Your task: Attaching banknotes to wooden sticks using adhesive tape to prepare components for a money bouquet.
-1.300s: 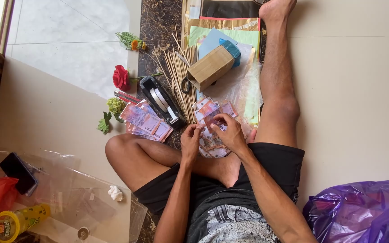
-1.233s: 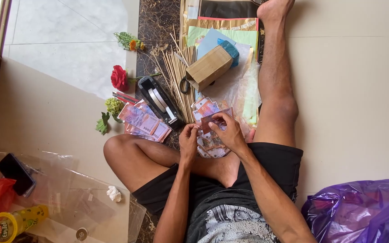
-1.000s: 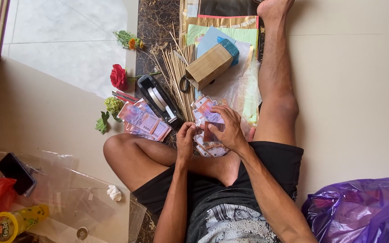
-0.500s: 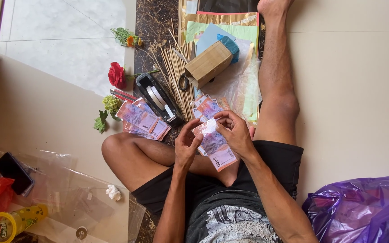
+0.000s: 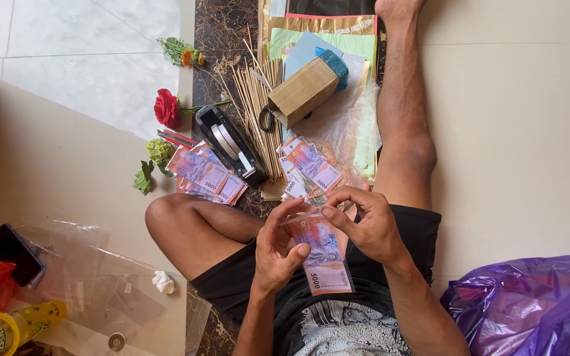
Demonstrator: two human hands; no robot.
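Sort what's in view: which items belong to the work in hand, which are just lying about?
In hand:
- left hand and right hand, both pinching the sleeved banknote
- banknote piles
- tape dispenser
- wooden skewers

Lying about:
- red rose
- phone
- purple bag
- yellow container
- crumpled tissue
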